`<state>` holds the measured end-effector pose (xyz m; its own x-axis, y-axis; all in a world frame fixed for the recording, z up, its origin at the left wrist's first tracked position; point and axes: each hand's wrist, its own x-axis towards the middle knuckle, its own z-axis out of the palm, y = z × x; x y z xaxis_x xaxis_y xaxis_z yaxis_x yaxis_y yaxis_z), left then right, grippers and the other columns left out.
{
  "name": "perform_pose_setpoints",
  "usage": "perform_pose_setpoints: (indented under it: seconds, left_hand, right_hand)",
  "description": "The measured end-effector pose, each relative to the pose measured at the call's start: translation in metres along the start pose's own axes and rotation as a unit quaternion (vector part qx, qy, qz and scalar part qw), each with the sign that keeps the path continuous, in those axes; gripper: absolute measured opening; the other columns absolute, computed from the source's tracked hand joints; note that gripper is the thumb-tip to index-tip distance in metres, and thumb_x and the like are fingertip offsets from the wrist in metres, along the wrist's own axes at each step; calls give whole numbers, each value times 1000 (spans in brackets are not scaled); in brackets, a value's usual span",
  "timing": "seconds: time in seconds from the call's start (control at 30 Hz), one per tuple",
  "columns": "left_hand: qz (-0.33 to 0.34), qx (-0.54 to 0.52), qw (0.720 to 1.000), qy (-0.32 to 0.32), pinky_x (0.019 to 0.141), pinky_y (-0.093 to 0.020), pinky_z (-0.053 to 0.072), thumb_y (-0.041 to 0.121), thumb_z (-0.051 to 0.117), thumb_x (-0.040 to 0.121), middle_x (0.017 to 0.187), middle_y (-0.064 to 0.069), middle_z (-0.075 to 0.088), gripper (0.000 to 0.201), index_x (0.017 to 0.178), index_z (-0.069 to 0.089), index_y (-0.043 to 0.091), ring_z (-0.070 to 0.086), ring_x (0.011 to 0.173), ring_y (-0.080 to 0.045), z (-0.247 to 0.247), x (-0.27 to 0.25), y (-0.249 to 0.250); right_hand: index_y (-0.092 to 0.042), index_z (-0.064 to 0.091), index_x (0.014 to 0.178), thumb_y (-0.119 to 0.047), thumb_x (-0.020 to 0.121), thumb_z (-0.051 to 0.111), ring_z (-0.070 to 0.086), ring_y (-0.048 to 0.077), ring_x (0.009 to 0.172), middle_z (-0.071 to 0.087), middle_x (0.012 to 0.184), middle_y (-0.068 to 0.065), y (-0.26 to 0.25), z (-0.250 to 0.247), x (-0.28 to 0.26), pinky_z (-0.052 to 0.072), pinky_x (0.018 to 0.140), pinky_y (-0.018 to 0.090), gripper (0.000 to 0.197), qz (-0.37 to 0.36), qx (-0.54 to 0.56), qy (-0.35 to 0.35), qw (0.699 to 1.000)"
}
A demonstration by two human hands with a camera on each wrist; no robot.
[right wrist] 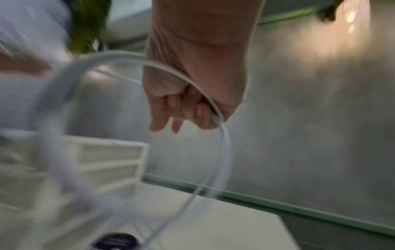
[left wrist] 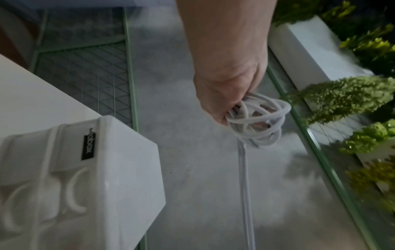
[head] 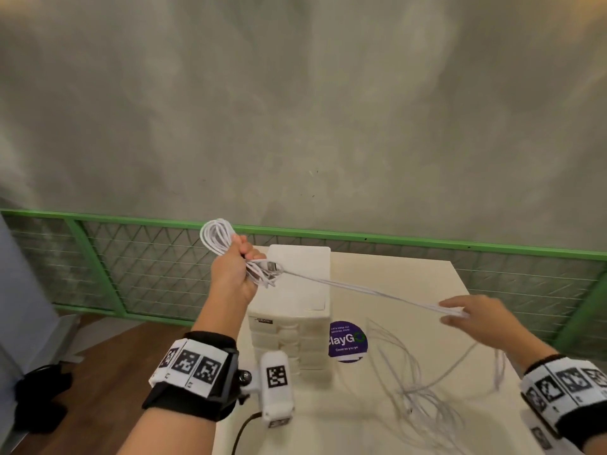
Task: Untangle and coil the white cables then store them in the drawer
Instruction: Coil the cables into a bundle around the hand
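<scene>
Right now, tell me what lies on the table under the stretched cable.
Under the stretched cable sit the white drawer unit, a purple sticker and loose cable strands on the table. The drawers' contents cannot be seen.

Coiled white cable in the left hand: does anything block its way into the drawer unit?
Yes. The drawer unit has every visible drawer closed, so the coil gripped by the left hand has no opening. The right hand pinches the taut cable strands, whose tail lies loose on the table.
</scene>
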<state>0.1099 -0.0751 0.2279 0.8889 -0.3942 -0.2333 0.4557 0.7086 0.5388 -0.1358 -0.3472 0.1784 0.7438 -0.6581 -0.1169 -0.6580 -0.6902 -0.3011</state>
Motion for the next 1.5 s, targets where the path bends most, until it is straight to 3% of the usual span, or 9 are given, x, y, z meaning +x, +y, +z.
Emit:
perform_pose_setpoints:
  seconds: [0.2,0.43,0.63,0.77,0.93,1.03,1.13,1.33,1.5]
  left_hand:
    - [90,-66,993,31,34,-14,35,19,39,100,36,9,41,32,69,42,13,33,29,-5,3,-1,27]
    - [50,24,998,12,34,-13,35,22,39,100,39,8,42,30,72,45,12,35,30,-4,17,-17,-2]
    - [-10,69,997,15,42,-19,52,19,42,98,59,-3,49,31,71,49,6,54,35,-8,26,-27,-57]
    - [-16,19,999,23,42,-18,52,20,41,98,48,-1,52,31,71,48,7,53,35,-7,23,-18,-45]
    - [11,31,998,54,34,-10,32,24,38,100,38,6,38,31,71,43,13,31,27,-5,7,-8,-12]
    - [58,239,968,52,41,-19,33,31,38,100,47,3,36,33,73,47,13,34,32,-8,13,-20,-23]
    - [89,393,915,20,42,-22,33,49,38,94,54,2,36,42,78,51,13,35,36,-9,13,-23,-44]
    - [1,494,868,-47,70,-31,50,65,14,89,72,-6,59,73,98,59,9,59,72,-22,16,-38,-76]
    - [-135,389,894,-177,38,-16,34,80,2,72,35,2,46,86,55,56,15,41,31,-11,15,-53,-73]
  right_hand:
    - [-30,54,123,-49,87,51,62,24,102,70,107,2,41,-22,14,46,87,36,41,63,-151,167,972]
    - [-25,10,147,-48,67,75,30,26,136,32,149,7,-30,-7,14,28,110,41,106,-10,-161,-81,984]
    - [-26,25,143,-13,79,69,46,13,123,50,126,-3,-152,7,-18,35,95,24,79,-209,254,-127,936]
    - [-18,51,121,-17,95,47,52,8,57,53,68,-1,-163,34,-32,46,57,20,26,-175,391,-190,883]
    - [-39,49,126,-36,98,34,60,13,83,68,95,0,-126,43,-47,44,71,24,33,-278,112,-93,949]
    - [-33,55,116,-48,93,28,59,24,95,66,101,-1,-133,33,-62,40,71,32,38,-386,-94,-47,917]
    - [-28,66,96,-59,78,15,62,25,84,68,91,-1,-151,12,-65,38,63,30,62,-433,-64,20,899]
    - [-30,72,92,-44,84,56,57,9,71,71,86,-7,-177,-7,-47,45,67,26,22,-365,37,65,928]
    - [-27,69,74,-44,68,71,47,5,57,58,61,-12,-176,-6,-34,36,56,23,19,-273,89,50,957]
